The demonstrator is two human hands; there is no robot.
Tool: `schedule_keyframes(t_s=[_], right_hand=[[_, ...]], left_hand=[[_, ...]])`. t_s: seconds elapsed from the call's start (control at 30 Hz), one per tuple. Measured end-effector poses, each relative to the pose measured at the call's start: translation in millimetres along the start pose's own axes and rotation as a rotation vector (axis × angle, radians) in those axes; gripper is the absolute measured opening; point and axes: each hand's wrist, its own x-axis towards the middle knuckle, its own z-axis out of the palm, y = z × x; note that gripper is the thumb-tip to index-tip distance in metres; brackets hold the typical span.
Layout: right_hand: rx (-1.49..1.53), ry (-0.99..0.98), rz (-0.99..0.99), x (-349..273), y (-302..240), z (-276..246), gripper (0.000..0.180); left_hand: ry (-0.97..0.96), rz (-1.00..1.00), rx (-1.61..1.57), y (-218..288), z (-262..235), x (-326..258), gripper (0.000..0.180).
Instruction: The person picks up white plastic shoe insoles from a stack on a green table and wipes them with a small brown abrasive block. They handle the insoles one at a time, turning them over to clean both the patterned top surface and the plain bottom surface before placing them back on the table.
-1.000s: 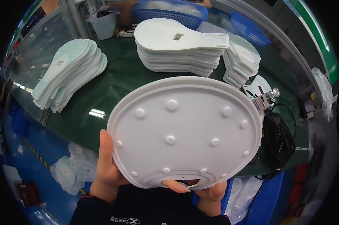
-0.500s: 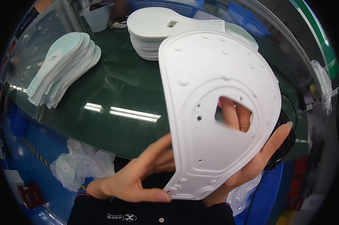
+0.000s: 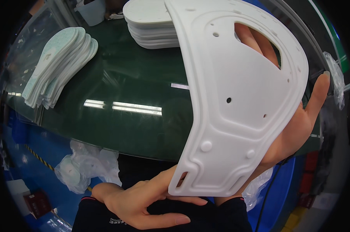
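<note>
A large white moulded plastic panel (image 3: 237, 96) with a cut-out window, small holes and round studs fills the right half of the view, held upright close to the camera. My right hand (image 3: 299, 123) supports it from behind, palm against its back, fingers showing through the window. My left hand (image 3: 144, 201) lies flat and open below the panel's lower edge, fingertips just under it, holding nothing.
A dark green table (image 3: 136, 81) lies beyond. A fanned stack of pale flat pieces (image 3: 59, 62) rests at its left, a stack of white panels (image 3: 151, 23) at the back. Clear plastic bags (image 3: 82, 166) lie on the blue floor below the table's edge.
The panel was turned from lying flat, studs up, to standing upright and has come closer to the camera. My left hand has let go and dropped below it.
</note>
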Motion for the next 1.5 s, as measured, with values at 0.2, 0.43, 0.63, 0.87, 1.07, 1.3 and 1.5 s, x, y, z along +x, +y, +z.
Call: schedule_keyframes(t_s=[0.2,0.43,0.63,0.87,1.07,1.3,1.5], right_hand=[[-0.272,0.158,0.011,2.3,8.1,-4.9,0.071],[-0.360,0.374,0.037,-22.4,25.5,-41.0,0.065],[-0.550,0.558,0.189,-72.0,31.1,-60.8,0.068],[-0.562,0.563,0.202,-91.8,22.4,-68.8,0.061],[-0.956,0.453,-0.186,-102.2,-22.5,-90.8,0.040],[-1.677,0.053,-0.590,-57.9,36.3,-37.1,0.033],[-1.761,-0.198,-0.362,-60.7,26.6,-39.7,0.028]], left_hand=[[0.331,0.452,0.762,-3.0,-2.3,16.2,0.072],[0.419,0.552,1.687,39.2,-20.3,8.9,0.023],[0.638,0.651,1.090,40.7,-54.5,29.6,0.019],[0.665,0.390,0.935,38.2,-50.4,25.1,0.018],[0.408,0.589,1.180,42.9,-45.0,21.2,0.011],[0.133,0.529,1.318,54.1,-47.6,14.6,0.011],[0.294,0.696,1.353,44.0,-52.2,17.6,0.038]])
